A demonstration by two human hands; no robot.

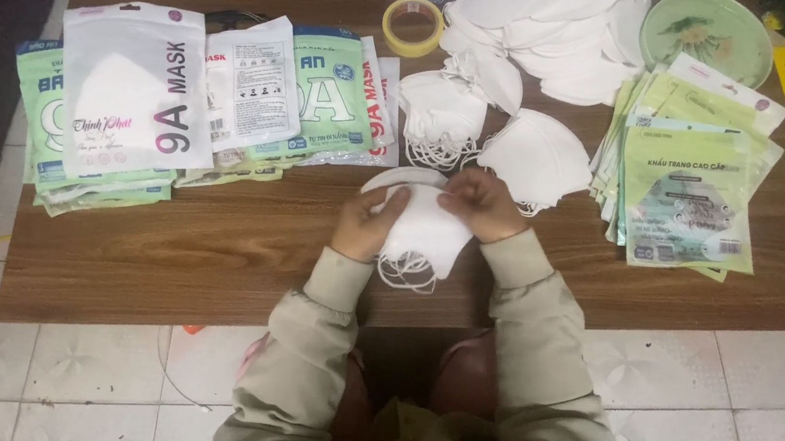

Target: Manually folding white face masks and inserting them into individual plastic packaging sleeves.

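Two hands meet at the near middle of the counter (213, 260), as the head view shows it. The left hand (368, 223) and the right hand (482, 203) both close on a small stack of white face masks (422, 231), left hand pinching the stack's left edge, right hand pressing its top right corner. A loose tangle of ear loops (406, 273) hangs out at 6 o'clock from the stack, toward the person.

By my reading the step in hand is squaring up a counted bundle of masks. The next move would call for a firm pinch across the stack so the layers do not slide, with the loops kept clear.

The masks look soft, thin and folded flat, curved along the top edge; how many lie in the stack I cannot tell from this height.

At 12 o'clock from the hands lie two more mask bundles (535, 158), and beyond them a big loose heap of masks (549, 23). At 9 to 10 o'clock sit filled white and green packets (134, 86); at 2 o'clock, a pile of flat green pouches (686, 198). A roll of tape (413, 26) lies at 12 o'clock, far back.
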